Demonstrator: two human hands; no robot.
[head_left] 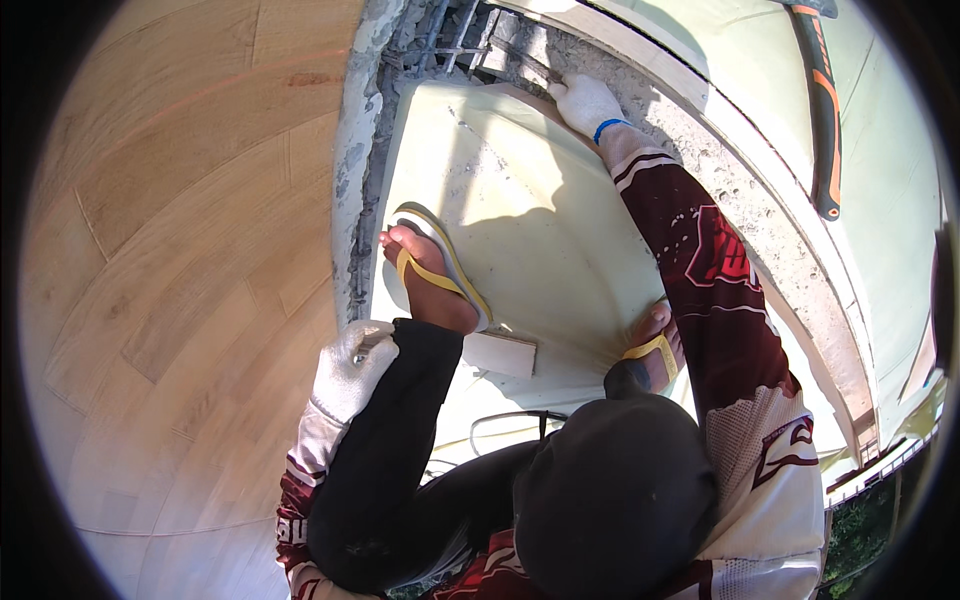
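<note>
My right hand point(588, 103), in a white glove with a blue cuff band, is closed on a thin metal rod point(535, 65) over the rough concrete point(625, 90). The rod's far end points toward exposed steel bars point(465, 40) in a broken-out gap, and the hand hides its near end. White-gloved too, my left hand point(350, 370) rests against the black trouser leg point(405, 400). Its fingers curl round to meet the thumb; what they hold, if anything, cannot be made out.
A hammer point(824, 120) with a black and orange handle lies at the far right. Wood-look flooring point(190, 250) covers the left, bordered by a chipped concrete edge point(357, 150). Between my sandalled feet is pale green sheeting point(530, 270); a small flat offcut point(500, 353) lies nearby.
</note>
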